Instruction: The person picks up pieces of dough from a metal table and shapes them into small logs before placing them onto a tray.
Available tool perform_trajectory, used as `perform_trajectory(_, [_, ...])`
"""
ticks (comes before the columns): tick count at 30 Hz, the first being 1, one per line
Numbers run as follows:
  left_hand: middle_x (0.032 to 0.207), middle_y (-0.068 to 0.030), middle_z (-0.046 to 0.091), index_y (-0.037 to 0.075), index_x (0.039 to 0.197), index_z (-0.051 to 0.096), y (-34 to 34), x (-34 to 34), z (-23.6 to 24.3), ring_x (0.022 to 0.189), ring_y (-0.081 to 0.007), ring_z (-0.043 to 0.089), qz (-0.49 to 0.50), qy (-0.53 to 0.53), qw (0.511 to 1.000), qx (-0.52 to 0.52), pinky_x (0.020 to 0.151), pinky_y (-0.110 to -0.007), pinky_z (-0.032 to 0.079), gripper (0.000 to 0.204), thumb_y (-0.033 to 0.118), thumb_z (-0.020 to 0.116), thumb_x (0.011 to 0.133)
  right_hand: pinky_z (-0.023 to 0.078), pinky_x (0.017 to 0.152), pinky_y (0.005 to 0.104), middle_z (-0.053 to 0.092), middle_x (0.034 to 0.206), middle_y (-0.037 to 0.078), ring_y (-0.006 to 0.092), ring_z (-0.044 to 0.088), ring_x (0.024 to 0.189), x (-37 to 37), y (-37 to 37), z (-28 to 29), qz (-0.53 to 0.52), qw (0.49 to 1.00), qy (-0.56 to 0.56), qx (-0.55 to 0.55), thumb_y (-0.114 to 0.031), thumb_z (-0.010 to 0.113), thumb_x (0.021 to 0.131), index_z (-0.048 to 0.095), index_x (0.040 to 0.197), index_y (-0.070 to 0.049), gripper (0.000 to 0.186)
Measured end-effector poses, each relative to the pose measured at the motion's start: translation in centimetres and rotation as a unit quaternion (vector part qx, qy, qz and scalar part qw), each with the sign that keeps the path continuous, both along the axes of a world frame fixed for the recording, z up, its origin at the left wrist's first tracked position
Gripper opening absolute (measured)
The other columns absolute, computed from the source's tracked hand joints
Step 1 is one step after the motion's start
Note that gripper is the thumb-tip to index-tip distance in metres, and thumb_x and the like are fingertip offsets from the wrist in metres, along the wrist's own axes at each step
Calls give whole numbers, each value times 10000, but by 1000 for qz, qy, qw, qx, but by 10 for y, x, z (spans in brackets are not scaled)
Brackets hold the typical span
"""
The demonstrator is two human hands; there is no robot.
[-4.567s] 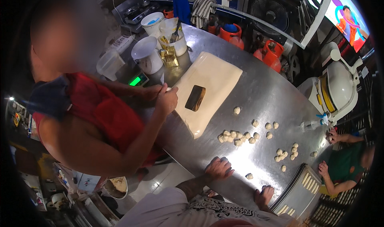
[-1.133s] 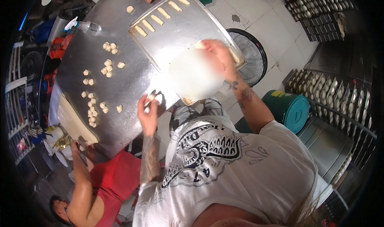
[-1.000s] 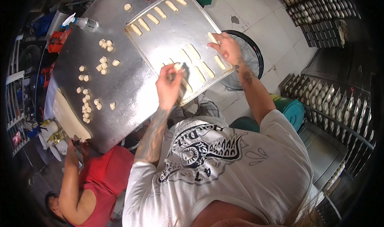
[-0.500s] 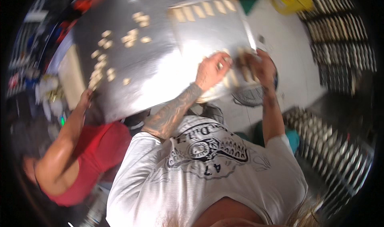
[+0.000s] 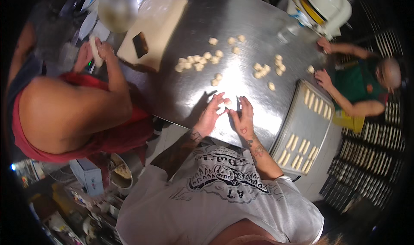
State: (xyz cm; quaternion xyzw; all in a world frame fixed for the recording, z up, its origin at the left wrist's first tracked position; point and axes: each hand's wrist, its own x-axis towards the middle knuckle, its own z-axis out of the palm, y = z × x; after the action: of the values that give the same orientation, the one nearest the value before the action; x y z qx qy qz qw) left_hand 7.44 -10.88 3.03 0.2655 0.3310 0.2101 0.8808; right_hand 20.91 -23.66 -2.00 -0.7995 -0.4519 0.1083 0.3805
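Note:
Over the near edge of the steel table [image 5: 254, 120], my two hands are close together. A small piece of dough [image 5: 228, 103] is at the fingertips of my left hand [image 5: 209, 117], whose fingers curl around it. My right hand [image 5: 243, 117] is just to the right, fingers stretched out and thumb toward the dough. Beyond them, several cut dough pieces [image 5: 198, 59] lie in loose clusters on the metal. To the right, a baking tray [image 5: 297, 126] carries rows of dough sticks [image 5: 303, 146], one group at each end.
On the left, a co-worker in red [image 5: 64, 111] holds a strip of dough [image 5: 95, 51]. A dough slab [image 5: 159, 25] with a dark-bladed scraper [image 5: 140, 45] lies beyond. Another co-worker in green [image 5: 355, 81] reaches over the right edge. Racks of trays [image 5: 366, 158] stand at right.
My view has swung left. My hands have left the baking tray and are now over the bare steel, with a piece of dough at my left fingers. The tray's near rows are now uncovered.

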Motion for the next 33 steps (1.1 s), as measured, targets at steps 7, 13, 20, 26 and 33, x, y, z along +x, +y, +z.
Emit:
perform_trajectory(7, [1542,-299,396,32,1601,365,162,-70,-58,1399,-474,476,77,411,738,529,1162,-511,449,790,164,780,942,531,927,452,686,1113,174,373,647,1035,25,62,8,121,988,89,-36,-74,727,923,755,1118,-33,201])
perform_trajectory(13, [1455,-199,514,101,1401,623,225,-32,-74,1294,-408,582,-82,367,748,546,1081,-473,512,540,87,795,889,419,1109,556,583,1378,227,445,537,1295,59,89,10,-74,977,-193,-45,-99,701,904,711,1253,-34,354])
perform_trajectory(20, [1194,-168,585,98,1230,665,159,-46,-93,1127,-387,621,-6,225,795,563,946,-481,530,393,66,785,858,510,1000,375,655,1233,163,239,631,1127,-68,174,9,14,935,354,36,-212,657,1080,600,1435,4,419])
perform_trajectory(26, [1389,-213,578,108,1460,567,137,-54,-88,1310,-403,576,-64,266,807,524,1072,-470,510,605,56,747,885,530,1035,347,659,1314,121,199,653,1196,-62,172,-29,58,927,371,0,-154,664,1085,531,1487,24,460])
perform_trajectory(33, [1382,-185,643,80,1470,562,147,-54,-84,1270,-344,649,-74,196,886,413,1074,-416,526,559,4,713,938,529,1055,351,663,1333,121,193,645,1229,-49,176,-8,90,921,376,-46,-138,695,1063,524,1504,19,498])
